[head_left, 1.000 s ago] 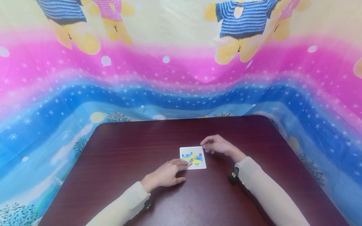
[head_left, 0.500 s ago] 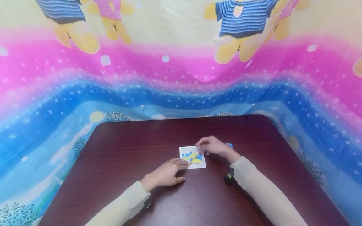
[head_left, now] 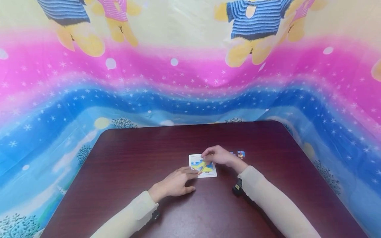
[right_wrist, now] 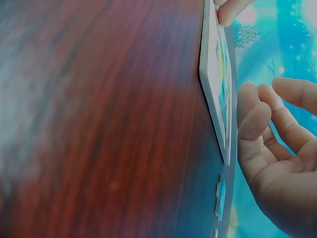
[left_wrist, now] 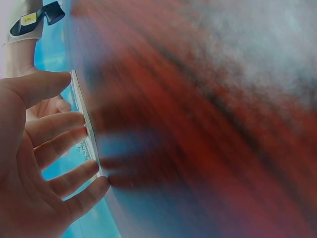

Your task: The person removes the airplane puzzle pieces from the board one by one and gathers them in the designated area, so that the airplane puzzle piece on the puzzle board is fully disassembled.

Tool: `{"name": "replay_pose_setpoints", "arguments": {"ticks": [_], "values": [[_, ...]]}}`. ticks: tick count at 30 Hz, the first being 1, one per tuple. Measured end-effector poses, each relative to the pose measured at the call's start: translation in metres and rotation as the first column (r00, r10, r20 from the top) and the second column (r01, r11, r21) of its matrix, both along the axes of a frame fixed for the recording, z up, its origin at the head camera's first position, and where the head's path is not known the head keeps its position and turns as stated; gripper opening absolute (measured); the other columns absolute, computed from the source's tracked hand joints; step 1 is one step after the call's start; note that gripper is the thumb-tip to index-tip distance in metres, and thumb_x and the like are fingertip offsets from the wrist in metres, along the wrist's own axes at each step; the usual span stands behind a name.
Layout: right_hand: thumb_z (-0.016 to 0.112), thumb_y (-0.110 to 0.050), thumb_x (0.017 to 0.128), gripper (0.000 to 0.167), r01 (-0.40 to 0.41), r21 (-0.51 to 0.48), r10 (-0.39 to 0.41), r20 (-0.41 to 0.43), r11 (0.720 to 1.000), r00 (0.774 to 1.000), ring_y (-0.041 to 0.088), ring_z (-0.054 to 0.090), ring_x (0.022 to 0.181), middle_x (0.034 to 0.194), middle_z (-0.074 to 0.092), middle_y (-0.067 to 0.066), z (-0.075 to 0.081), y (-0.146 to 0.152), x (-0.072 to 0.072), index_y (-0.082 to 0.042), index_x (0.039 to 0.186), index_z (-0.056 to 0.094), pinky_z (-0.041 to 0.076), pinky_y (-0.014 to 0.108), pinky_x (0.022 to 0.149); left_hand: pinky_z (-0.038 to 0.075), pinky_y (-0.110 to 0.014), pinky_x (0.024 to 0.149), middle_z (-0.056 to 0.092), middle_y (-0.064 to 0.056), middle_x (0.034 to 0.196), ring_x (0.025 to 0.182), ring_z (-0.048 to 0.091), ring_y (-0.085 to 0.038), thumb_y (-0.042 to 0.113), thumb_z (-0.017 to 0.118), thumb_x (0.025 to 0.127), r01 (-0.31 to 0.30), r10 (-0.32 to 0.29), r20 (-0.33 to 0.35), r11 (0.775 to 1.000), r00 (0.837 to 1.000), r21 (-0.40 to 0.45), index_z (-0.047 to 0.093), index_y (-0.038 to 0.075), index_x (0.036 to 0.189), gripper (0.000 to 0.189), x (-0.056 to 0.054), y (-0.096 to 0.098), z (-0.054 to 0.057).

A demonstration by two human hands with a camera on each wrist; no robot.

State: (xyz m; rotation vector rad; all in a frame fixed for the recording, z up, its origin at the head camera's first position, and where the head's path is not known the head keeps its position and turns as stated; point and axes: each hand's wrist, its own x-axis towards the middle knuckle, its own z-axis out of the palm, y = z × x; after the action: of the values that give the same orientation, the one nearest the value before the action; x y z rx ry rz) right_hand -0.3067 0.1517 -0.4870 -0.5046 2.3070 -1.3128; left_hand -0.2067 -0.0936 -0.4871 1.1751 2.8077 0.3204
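A square puzzle board [head_left: 210, 176] with a white border and a yellow-and-blue picture lies on the table. My left hand [head_left: 176, 182] rests its straight fingertips on the board's near left corner; in the left wrist view its fingers [left_wrist: 57, 144] reach the board's edge [left_wrist: 90, 134]. Over the board's upper right part, my right hand [head_left: 219, 155] brings thumb and index finger together in a pinch. It seems to hold a small puzzle piece there, mostly hidden by the fingers; in the right wrist view the thumb [right_wrist: 256, 120] covers the pinch.
Beyond the right wrist lie a loose puzzle piece [head_left: 241, 154] and another, partly covered piece [head_left: 232, 153]. The dark red-brown table [head_left: 148, 145] ends at a printed curtain [head_left: 184, 86] at the back and sides.
My right hand has moved left from beside the board to above its upper right part, uncovering loose pieces behind it. The left hand has stayed on the board's corner.
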Motion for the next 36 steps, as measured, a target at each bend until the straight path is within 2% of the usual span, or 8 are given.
{"name": "replay_pose_setpoints", "arguments": {"ticks": [21,36], "values": [[0.067,-0.014,0.093,0.016,-0.022,0.032,0.021,0.026,0.999,0.999,0.018,0.068,0.077,0.093,0.073,0.006,-0.003,-0.024,0.001,-0.010,0.107,0.074,0.055,0.030,0.065,0.037,-0.042,0.118,0.055,0.000,0.148,0.142,0.046,-0.029,0.036,0.067,0.094,0.014,-0.014,0.009,1.000,1.000,0.007,0.059,0.011,0.140,0.053,0.001,0.000,0.001],[0.067,-0.013,0.092,0.013,-0.012,0.046,0.011,0.026,0.999,1.000,0.017,0.066,0.077,0.090,0.072,0.004,-0.008,-0.028,0.000,-0.013,0.103,0.075,0.053,0.029,0.063,0.040,-0.045,0.116,0.053,0.000,0.150,0.143,0.044,-0.030,0.036,0.067,0.094,0.011,-0.011,0.030,1.000,1.000,0.009,0.058,0.012,0.141,0.053,0.003,-0.002,0.004]]}}
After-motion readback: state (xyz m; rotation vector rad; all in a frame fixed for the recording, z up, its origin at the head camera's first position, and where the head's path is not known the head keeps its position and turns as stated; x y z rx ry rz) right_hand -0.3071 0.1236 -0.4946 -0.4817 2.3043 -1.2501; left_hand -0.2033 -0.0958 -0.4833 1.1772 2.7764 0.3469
